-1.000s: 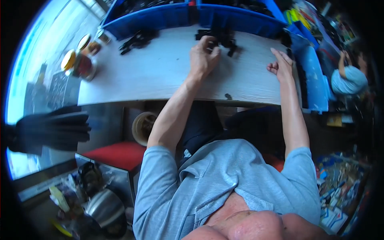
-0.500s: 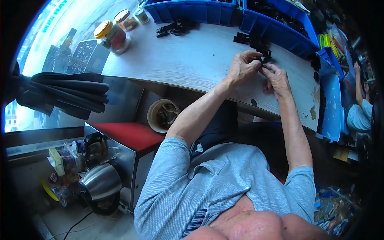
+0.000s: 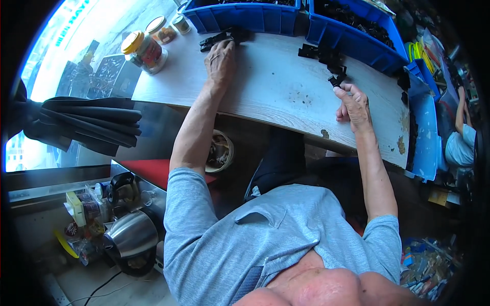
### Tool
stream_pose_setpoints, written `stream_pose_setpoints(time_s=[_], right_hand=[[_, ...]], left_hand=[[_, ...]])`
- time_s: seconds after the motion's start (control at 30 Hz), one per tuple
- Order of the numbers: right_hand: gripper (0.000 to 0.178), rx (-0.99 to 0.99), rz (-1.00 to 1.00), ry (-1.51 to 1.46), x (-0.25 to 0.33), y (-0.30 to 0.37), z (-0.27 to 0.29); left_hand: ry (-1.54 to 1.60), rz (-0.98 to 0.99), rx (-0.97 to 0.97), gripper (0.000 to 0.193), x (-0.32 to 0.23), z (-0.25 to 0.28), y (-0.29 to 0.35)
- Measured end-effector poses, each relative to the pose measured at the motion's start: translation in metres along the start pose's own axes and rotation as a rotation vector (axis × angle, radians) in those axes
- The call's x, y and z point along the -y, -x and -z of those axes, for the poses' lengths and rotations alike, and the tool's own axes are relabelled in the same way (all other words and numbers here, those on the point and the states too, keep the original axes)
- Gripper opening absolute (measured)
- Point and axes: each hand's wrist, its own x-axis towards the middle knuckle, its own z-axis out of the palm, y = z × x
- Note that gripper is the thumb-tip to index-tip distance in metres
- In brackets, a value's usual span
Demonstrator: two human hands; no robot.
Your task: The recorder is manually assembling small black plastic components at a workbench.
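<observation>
At the far left of the table my left hand reaches onto a small group of black parts. Its fingers are bent together around one of them, with the tips partly hidden. My right hand stays over the right side of the table. A small black part is pinched between its thumb and index finger. More black parts lie just beyond it, in front of the blue bins. They look like dark plastic pieces; their exact kind is too small to tell.
Two blue bins of black parts line the far edge. Lidded jars stand at the table's left end. A bucket is below the near edge. A metal kettle sits lower left; another person is at far right.
My left hand has left the right hand and moved left to the small group of black parts. My right hand has stayed nearly in place, with a black part at its fingertips.
</observation>
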Motion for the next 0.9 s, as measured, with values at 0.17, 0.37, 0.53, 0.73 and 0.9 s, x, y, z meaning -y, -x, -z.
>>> stream_pose_setpoints(time_s=[0.17,0.37,0.53,0.73,0.9], right_hand=[[0.05,-0.021,0.035,0.066,0.004,0.004,-0.003],[0.047,-0.031,0.049,0.104,-0.001,0.004,-0.005],[0.051,-0.022,0.075,0.119,-0.002,0.006,-0.006],[0.054,-0.001,0.092,0.167,0.0,0.006,-0.006],[0.047,0.002,0.072,0.238,0.001,0.003,-0.006]], left_hand=[[0.083,-0.078,0.07,0.041,-0.034,0.014,0.013],[0.123,-0.109,0.067,0.037,-0.043,0.016,0.023],[0.139,-0.151,0.061,0.034,-0.049,0.023,0.028],[0.17,-0.161,-0.005,0.029,-0.06,0.027,0.03],[0.46,-0.143,-0.002,0.028,-0.102,0.034,0.039]])
